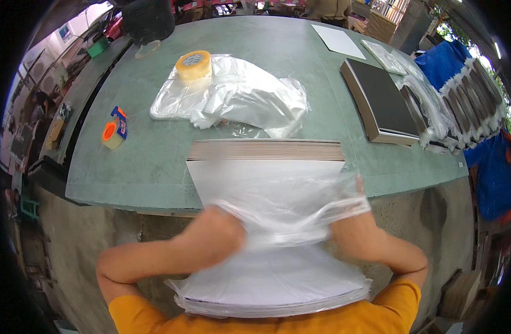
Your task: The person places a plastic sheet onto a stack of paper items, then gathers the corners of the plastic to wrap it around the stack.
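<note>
A thick stack of white-topped boards (250,172) juts over the table's near edge toward my body, its layered brown edges facing away. Clear plastic film, like a bag (289,220), covers its near part and bunches across the middle. My left hand (225,231) is closed on the film at the stack's left side, blurred by motion. On the right side, my right hand (353,225) holds the film's other edge, its fingers partly covered by plastic. Near my body, the film wraps the stack's near end.
Beyond the stack lie clear plastic bags (250,94) under a tape roll (193,67). A tape dispenser (115,131) is at left. At right are a dark-topped board stack (380,97), wrapped bundles (472,94) and a white sheet (338,42) on the green table (127,172).
</note>
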`<state>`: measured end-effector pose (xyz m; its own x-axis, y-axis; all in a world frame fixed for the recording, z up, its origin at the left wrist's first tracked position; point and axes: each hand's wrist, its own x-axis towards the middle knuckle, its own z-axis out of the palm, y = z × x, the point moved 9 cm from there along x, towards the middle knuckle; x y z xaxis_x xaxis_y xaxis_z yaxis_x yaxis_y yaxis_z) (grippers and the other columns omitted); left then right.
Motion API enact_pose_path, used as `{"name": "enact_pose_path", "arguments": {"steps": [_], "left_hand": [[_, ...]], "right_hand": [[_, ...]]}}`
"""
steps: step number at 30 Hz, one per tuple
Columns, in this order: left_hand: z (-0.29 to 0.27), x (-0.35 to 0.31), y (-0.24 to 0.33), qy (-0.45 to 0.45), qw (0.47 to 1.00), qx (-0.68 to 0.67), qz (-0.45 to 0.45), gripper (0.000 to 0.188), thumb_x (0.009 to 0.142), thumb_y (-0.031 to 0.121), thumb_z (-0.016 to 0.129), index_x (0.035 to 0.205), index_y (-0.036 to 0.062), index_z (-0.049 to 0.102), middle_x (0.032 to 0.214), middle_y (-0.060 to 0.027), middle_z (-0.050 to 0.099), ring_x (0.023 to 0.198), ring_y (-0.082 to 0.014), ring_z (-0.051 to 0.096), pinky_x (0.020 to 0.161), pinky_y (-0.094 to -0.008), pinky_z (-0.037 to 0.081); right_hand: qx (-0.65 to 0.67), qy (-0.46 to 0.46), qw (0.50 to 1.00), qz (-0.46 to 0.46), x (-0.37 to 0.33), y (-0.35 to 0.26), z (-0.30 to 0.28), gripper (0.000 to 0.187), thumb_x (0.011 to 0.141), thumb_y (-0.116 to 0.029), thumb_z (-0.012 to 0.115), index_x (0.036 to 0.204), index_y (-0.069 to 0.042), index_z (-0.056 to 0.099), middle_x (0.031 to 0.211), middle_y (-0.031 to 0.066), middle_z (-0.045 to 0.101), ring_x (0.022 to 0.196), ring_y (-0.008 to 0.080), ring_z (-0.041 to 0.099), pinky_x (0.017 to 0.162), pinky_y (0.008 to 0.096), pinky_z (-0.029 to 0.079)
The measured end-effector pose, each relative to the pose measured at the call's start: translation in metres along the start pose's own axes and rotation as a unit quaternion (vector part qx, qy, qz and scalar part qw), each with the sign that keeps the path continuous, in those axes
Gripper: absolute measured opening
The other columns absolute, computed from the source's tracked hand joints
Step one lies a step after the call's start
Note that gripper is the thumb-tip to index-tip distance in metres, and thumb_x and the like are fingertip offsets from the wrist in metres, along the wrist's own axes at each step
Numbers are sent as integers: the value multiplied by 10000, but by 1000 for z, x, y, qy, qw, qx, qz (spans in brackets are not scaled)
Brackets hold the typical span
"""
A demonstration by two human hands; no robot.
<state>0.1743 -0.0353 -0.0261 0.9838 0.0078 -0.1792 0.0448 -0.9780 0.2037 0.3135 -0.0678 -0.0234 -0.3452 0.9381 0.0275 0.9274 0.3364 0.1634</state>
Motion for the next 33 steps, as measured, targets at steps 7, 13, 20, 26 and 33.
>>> {"name": "enact_pose_path", "arguments": {"steps": [7,13,20,26,33], "left_hand": [[51,6,-41,-159,978,-51,-124,148,727,126,501,799,-1,527,707,-165,589,670,-285,603,595,-383,492],[24,-14,-2,2,978,-199,62,153,700,178,631,712,30,592,652,-111,595,585,-220,578,509,-292,437],[-46,-133,-131,513,727,-16,-455,384,707,-4,540,1084,61,518,882,-88,546,708,-187,493,611,-270,416],[-42,-89,-93,394,864,62,-307,529,646,-107,526,1141,78,517,1017,-101,516,819,-213,485,687,-267,413],[36,-100,-121,305,705,-639,-44,268,613,-33,613,879,-4,601,813,-77,609,680,-159,568,625,-256,453]], "right_hand": [[-13,-51,998,-45,-10,-5,34,159,657,-110,541,787,-32,591,744,135,585,745,288,577,924,503,307],[373,235,846,300,-17,89,-40,116,693,-93,591,790,-40,554,858,86,557,650,122,511,576,255,413],[192,289,927,140,0,23,-36,492,580,90,504,1052,-46,525,910,116,554,748,261,547,637,351,454],[97,314,929,173,-10,42,-39,491,568,95,559,1031,-67,591,901,111,573,774,238,553,642,309,450],[843,75,531,48,-38,60,70,220,663,-65,696,856,8,621,722,96,619,660,148,592,538,247,451]]}}
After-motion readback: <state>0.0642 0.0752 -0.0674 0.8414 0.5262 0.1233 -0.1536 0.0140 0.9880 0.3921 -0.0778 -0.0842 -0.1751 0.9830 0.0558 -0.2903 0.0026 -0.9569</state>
